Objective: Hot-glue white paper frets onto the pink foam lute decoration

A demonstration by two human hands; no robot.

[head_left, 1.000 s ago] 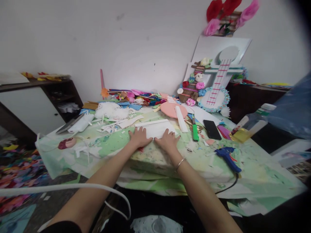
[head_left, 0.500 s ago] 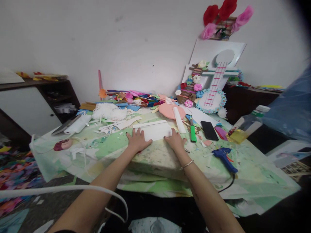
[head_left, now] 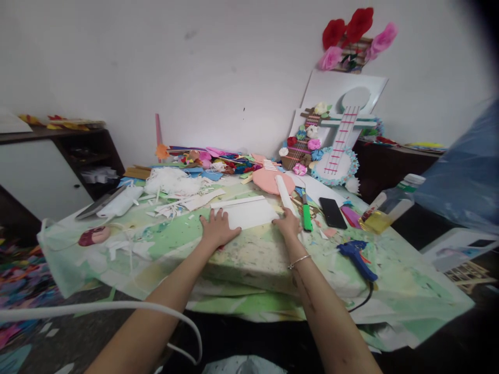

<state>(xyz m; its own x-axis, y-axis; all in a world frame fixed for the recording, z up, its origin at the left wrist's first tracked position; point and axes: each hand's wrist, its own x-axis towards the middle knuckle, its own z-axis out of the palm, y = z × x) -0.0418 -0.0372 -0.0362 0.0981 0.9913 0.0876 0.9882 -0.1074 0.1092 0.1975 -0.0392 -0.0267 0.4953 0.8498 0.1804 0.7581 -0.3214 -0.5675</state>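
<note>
My left hand (head_left: 218,228) lies with fingers spread on the left part of a white sheet (head_left: 249,214), pressing it to the table. The sheet has a narrow raised or separate strip along its far edge; I cannot tell which. My right hand (head_left: 287,224) is at the sheet's right end, thumb out to the left, fingers reaching over the near end of a white strip (head_left: 283,191). That strip leans across a round pink piece (head_left: 268,182). A green-handled cutter (head_left: 306,215) lies just right of my right hand.
A black phone (head_left: 332,213), a blue glue gun (head_left: 356,257) and a bottle of yellow liquid (head_left: 384,215) are on the right. White scraps (head_left: 175,182) and a power strip (head_left: 120,201) lie left. Decorated paper guitars (head_left: 337,161) stand behind. A white cable (head_left: 117,306) crosses the foreground.
My right hand has moved right and slightly away from me, off the sheet's right part to the near end of the white strip. My left hand stays on the sheet.
</note>
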